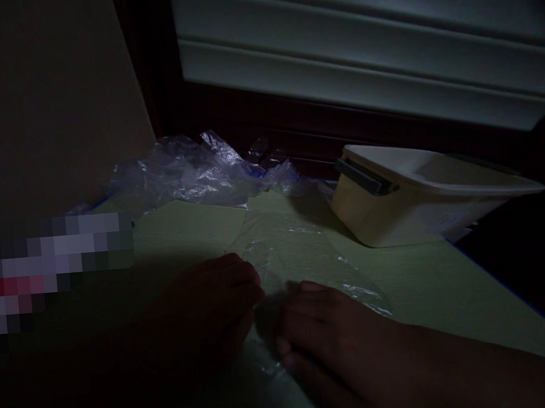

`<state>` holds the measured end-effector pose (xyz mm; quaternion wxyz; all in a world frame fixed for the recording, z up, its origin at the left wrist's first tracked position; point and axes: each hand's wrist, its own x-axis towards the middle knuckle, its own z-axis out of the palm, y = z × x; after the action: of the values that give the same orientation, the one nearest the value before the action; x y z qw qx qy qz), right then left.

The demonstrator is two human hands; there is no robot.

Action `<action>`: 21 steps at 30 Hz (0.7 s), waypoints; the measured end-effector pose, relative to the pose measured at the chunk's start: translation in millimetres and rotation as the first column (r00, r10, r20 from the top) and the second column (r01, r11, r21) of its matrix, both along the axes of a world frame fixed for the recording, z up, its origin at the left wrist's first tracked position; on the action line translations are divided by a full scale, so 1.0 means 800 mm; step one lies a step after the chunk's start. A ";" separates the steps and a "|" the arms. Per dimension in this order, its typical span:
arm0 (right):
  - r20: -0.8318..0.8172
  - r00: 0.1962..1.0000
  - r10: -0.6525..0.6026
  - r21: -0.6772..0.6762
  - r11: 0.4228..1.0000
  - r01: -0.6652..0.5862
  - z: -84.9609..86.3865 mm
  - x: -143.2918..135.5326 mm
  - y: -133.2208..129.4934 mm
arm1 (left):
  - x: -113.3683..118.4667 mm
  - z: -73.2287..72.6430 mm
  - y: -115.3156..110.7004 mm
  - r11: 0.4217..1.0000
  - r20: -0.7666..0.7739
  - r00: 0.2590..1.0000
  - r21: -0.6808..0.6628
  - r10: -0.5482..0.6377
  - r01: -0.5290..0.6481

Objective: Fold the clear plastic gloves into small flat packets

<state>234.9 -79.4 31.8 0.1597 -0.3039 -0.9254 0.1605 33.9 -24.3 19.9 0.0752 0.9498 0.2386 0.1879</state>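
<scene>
A thin clear plastic bag [299,246] lies spread over the pale green tabletop, its creases catching a little light. My left hand [227,295] is at its near left side, fingers curled and closed on the film. Close by on the right, my right hand [320,332] also has its fingers bent and pressed together on the bag. A narrow gap separates the two hands, with some film showing between and below them. Deep shadow hides the fingertips and much of the left forearm.
Crumpled clear plastic bags [189,173] are heaped along the table's back edge. A cream plastic tub [386,214] with a dark handle stands at the back right. Behind are a dark wooden frame and a slatted panel [359,46]. The pale green table [450,297] has a blue edge.
</scene>
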 end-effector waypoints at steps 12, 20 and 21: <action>-0.216 0.976 -0.017 0.001 1.000 0.017 0.001 0.005 0.002 | 0.004 -0.011 -0.001 0.999 0.077 0.996 0.019 -0.050 0.049; -0.203 0.979 -0.010 -0.005 1.000 0.010 0.000 0.004 0.000 | 0.001 -0.008 0.000 0.998 -0.037 0.998 0.013 -0.059 0.059; -0.209 0.978 -0.013 -0.009 1.000 0.011 0.000 0.004 0.000 | 0.001 -0.008 0.000 0.998 -0.040 0.997 0.023 -0.064 0.064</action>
<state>238.5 -79.5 31.5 0.2556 -0.2917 -0.9010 0.1943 34.5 -24.1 13.3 0.0647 0.9613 0.2072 0.1695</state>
